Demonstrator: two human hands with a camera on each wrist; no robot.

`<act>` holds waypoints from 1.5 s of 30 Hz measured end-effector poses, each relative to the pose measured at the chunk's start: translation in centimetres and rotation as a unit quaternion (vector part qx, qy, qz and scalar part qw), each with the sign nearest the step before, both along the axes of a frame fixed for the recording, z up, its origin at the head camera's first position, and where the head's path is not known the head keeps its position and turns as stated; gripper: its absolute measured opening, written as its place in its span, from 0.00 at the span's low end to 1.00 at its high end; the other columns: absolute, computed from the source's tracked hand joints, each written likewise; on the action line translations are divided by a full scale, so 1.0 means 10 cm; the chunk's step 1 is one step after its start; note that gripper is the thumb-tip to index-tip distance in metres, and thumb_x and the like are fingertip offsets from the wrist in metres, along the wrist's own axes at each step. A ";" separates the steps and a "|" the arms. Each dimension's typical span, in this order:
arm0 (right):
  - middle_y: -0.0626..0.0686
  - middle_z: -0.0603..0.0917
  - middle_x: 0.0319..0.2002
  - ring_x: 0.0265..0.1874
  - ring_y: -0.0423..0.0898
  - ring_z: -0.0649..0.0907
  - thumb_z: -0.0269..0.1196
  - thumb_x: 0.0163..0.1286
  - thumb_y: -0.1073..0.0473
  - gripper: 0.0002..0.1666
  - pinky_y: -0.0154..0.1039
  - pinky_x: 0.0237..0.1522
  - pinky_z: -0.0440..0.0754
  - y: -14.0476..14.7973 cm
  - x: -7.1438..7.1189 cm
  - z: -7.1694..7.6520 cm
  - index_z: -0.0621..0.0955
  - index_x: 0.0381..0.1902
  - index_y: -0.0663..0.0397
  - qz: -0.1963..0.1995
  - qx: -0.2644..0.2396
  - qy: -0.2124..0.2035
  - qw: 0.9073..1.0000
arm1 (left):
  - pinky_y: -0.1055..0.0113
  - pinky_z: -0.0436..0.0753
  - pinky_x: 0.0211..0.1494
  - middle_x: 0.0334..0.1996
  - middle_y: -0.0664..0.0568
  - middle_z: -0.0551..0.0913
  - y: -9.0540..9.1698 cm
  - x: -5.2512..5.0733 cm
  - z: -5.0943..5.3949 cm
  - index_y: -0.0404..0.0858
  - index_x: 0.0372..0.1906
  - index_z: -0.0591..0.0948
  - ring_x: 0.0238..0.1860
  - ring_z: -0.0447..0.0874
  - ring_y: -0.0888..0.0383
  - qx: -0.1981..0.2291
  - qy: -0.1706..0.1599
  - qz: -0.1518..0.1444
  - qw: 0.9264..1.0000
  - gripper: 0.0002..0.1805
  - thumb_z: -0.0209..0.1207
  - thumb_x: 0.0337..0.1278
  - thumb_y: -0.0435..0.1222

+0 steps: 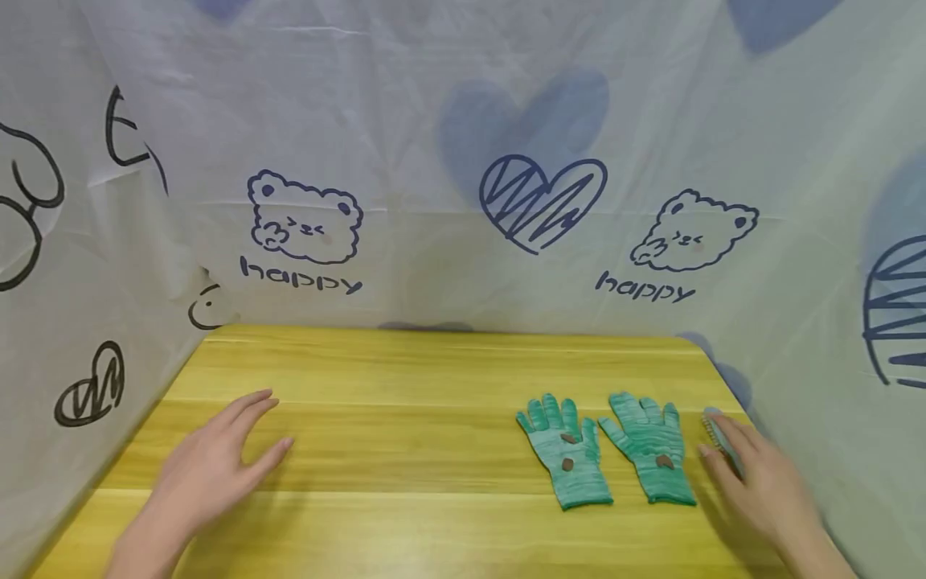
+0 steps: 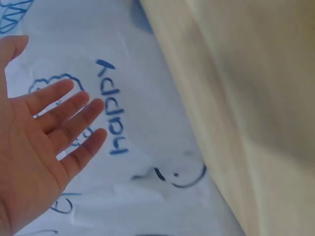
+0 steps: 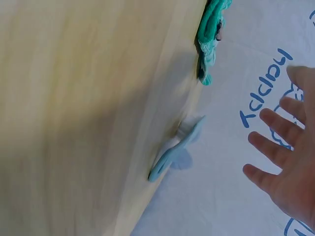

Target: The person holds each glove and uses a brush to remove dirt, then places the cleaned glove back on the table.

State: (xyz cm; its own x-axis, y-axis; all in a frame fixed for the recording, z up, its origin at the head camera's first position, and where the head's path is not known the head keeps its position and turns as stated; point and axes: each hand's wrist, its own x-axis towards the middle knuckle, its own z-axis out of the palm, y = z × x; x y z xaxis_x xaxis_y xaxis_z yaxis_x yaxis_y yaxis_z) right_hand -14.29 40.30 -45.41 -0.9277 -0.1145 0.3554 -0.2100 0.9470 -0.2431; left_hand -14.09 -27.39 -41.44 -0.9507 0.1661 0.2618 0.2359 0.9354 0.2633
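Note:
Two green knitted gloves with small brown patches lie flat on the wooden table, the left glove (image 1: pixel 579 484) beside the right glove (image 1: pixel 651 442). To the right of them is a light blue brush (image 3: pixel 174 155) with pale bristles, resting on the table near its edge. My right hand (image 1: pixel 767 486) hovers over this brush and partly covers it in the head view. Seen from the right wrist, its fingers are spread and apart from the brush. Over the table's left side floats my left hand (image 1: pixel 210 466), palm bare and fingers loosely extended, touching nothing.
The yellow wood-grain table (image 1: pixel 376 450) is bordered at the back and both sides by a pale cloth (image 1: pixel 419 265) printed with hearts, bears and the word "happy". The cloth rises close to the brush on the right.

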 end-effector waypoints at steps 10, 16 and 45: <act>0.68 0.81 0.52 0.49 0.69 0.79 0.64 0.76 0.56 0.27 0.68 0.45 0.75 -0.06 -0.08 0.04 0.76 0.67 0.65 -0.029 -0.034 0.031 0.999 | 0.63 0.78 0.32 0.53 0.50 0.82 0.49 -0.35 0.09 0.40 0.67 0.78 0.45 0.81 0.53 0.045 0.015 -0.060 0.997 0.32 0.62 0.69 0.56; 0.71 0.78 0.55 0.49 0.69 0.78 0.63 0.77 0.57 0.27 0.68 0.44 0.76 0.05 -0.16 0.02 0.75 0.68 0.66 -0.025 -0.046 0.013 0.999 | 0.58 0.83 0.42 0.55 0.53 0.81 0.83 -0.58 -0.04 0.41 0.69 0.77 0.49 0.81 0.54 0.073 0.002 -0.117 0.990 0.31 0.64 0.69 0.52; 0.74 0.79 0.52 0.43 0.68 0.83 0.62 0.77 0.55 0.33 0.65 0.42 0.81 0.57 -0.26 -0.15 0.69 0.70 0.73 -0.038 -0.003 -0.156 0.987 | 0.55 0.80 0.66 0.67 0.47 0.76 2.70 -1.09 -0.36 0.39 0.72 0.74 0.64 0.78 0.49 -0.052 -0.149 -0.261 0.952 0.35 0.58 0.72 0.58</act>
State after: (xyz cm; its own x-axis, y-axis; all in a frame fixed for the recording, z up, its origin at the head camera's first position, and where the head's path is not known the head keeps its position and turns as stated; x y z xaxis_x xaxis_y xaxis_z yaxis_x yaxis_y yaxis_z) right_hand -16.87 46.01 -46.90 -0.9979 -0.0397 0.0516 -0.0531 0.9556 -0.2897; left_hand -25.02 -0.38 -45.02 -0.7613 0.6464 -0.0496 0.6052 0.7360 0.3034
